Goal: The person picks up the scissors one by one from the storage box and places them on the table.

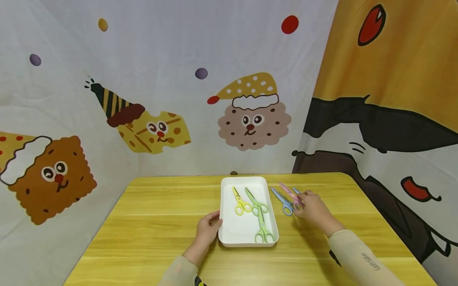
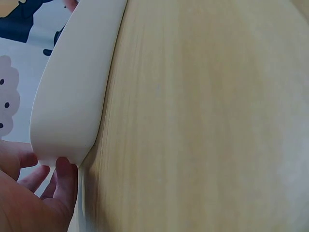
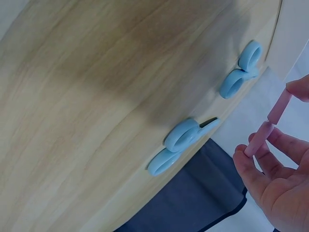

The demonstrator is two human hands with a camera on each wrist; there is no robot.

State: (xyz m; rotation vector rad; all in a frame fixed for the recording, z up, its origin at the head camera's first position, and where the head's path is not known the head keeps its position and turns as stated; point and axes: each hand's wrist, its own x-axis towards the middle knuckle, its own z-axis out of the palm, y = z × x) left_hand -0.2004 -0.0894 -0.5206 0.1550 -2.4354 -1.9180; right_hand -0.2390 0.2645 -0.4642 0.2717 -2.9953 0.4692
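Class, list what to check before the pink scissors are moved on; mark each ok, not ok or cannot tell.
1. Right grip on the pink scissors: ok, pinching the handles.
2. Left grip on the white tray: ok, holding its left side.
3. Bare space in the tray: ok, below the yellow scissors.
4. Green scissors lying apart: not ok, the two pairs overlap.
5. Blue scissors free of the right grip: ok, both lie on the table.
6. Pink blades clear of the table: cannot tell, height unclear.
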